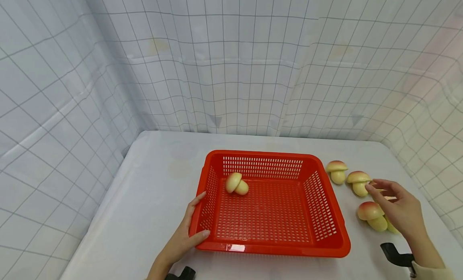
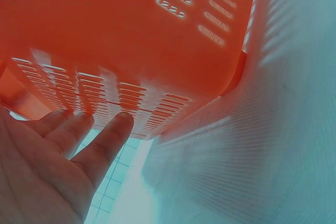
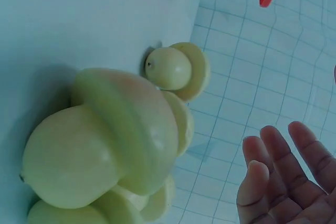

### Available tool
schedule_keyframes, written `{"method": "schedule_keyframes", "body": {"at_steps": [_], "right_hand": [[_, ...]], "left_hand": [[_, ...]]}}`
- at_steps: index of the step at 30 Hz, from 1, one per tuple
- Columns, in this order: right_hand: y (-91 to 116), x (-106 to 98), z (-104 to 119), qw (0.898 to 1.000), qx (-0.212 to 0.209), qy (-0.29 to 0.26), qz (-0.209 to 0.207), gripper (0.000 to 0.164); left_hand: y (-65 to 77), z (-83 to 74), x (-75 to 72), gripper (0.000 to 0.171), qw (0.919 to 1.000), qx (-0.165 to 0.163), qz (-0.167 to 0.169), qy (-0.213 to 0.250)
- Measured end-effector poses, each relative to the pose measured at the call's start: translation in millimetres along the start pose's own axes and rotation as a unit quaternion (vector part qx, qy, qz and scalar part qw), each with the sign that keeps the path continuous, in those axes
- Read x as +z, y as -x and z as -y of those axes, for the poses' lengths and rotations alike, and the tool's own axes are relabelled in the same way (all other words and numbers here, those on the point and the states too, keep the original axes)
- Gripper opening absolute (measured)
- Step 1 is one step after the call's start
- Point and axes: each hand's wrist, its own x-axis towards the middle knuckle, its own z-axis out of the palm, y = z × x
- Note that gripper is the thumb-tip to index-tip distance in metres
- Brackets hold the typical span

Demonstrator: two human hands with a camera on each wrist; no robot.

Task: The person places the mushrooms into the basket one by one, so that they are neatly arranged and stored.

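A red plastic basket (image 1: 264,215) stands on the table with one toy mushroom (image 1: 234,183) lying inside. My left hand (image 1: 182,234) rests at its near left corner, thumb over the rim; in the left wrist view, straight fingers (image 2: 107,145) lie against the slotted outer wall. Right of the basket are several yellow toy mushrooms (image 1: 370,211) with reddish caps. Above them hovers my right hand (image 1: 401,205), fingers loosely bent, partly hiding some. The right wrist view shows that hand (image 3: 289,187) with nothing in it, apart from the large near mushroom (image 3: 115,135).
A white cloth covers the table (image 1: 155,187). Grid-patterned white curtains (image 1: 231,71) hang behind it and at both sides. Black wrist mounts (image 1: 396,256) show beside the forearms.
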Motion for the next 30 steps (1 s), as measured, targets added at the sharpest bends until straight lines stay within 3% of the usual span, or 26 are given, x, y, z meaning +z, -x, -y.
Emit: {"method": "schedule_keyframes", "body": {"at_steps": [6,15,30], "right_hand": [[12,4,-9,0.998,0.012,0.055,-0.012,0.047],[26,10,-12,0.993,0.028,0.116,0.001,0.058],[25,15,-22,0.989,0.043,0.145,0.001,0.062]], "left_hand": [[0.1,-0.2,0.2,0.08,1.0,-0.003,0.004,0.007],[0.0,-0.6,0.9,0.081,0.9998,-0.012,0.004,0.015],[0.3,-0.6,2.0,0.083,0.9998,-0.012,-0.012,0.005]]}}
